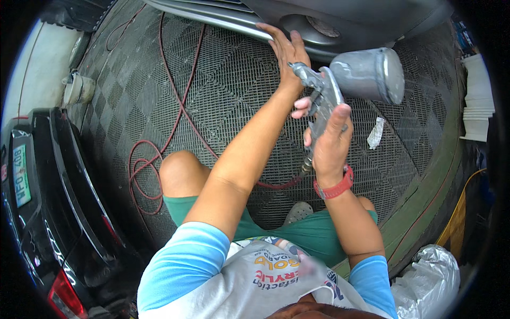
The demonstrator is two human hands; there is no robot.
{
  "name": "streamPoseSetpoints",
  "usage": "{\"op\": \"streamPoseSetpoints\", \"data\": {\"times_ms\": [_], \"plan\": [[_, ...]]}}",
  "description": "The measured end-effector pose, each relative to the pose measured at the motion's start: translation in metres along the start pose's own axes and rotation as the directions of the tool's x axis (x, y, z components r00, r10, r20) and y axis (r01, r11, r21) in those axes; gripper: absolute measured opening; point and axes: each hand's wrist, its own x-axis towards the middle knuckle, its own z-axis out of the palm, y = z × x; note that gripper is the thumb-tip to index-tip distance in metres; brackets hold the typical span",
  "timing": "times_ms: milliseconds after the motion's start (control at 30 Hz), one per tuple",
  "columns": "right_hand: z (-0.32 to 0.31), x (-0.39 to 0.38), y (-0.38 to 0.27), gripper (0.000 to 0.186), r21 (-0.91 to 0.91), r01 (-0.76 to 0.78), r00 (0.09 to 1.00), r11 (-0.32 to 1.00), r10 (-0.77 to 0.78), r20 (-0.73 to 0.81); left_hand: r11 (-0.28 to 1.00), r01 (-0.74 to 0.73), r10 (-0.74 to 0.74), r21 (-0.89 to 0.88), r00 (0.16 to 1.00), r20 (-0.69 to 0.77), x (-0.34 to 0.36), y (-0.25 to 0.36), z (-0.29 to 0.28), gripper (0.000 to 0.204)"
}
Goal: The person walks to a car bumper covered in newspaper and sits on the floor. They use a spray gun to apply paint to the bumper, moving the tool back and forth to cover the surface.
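My right hand (330, 146) is wrapped around the handle of a grey metal spray gun (330, 90), a red band on its wrist. The gun's paint-smeared cup (366, 76) lies over to the right, and its nozzle points left toward my other hand. A dark red air hose (281, 184) joins the bottom of the handle. Stretched forward, my left hand (289, 59) has its fingers spread at the lower edge of a grey car bumper (366, 18). Whether its fingertips touch the bumper I cannot tell. A round recess is in the bumper.
The hose loops over the dark grid floor mat (234, 80). A scrap of paper (375, 133) lies on it at right. A black car (79, 212) stands at left, with a white bucket (79, 89) beyond it. Silvery crumpled sheeting (427, 279) is at lower right.
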Motion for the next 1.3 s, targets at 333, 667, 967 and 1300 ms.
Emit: {"op": "streamPoseSetpoints", "data": {"times_ms": [333, 667, 967, 1300], "plan": [[0.043, -0.032, -0.039, 0.122, -0.097, -0.042, 0.983, 0.994, 0.024, -0.181, 0.931, -0.161, 0.096, -0.327, 0.974, -0.205, 0.071, 0.080, -0.052, 0.094], [0.091, -0.052, -0.049, 0.131, -0.226, -0.073, 0.935, 0.971, -0.012, -0.354, 0.713, -0.618, 0.415, 0.331, 0.752, 0.512, 0.057, -0.012, -0.075, 0.085], [0.128, -0.064, -0.022, 0.104, -0.370, -0.135, 0.912, 0.919, -0.030, -0.408, 0.415, -0.694, 0.039, 0.589, 0.660, 0.750, 0.088, -0.137, -0.172, 0.074], [0.149, -0.050, -0.022, 0.085, -0.397, -0.162, 0.778, 0.903, -0.131, -0.615, 0.920, 0.226, -0.391, 0.319, 0.569, 0.724, 0.086, -0.074, -0.202, 0.069]]}}
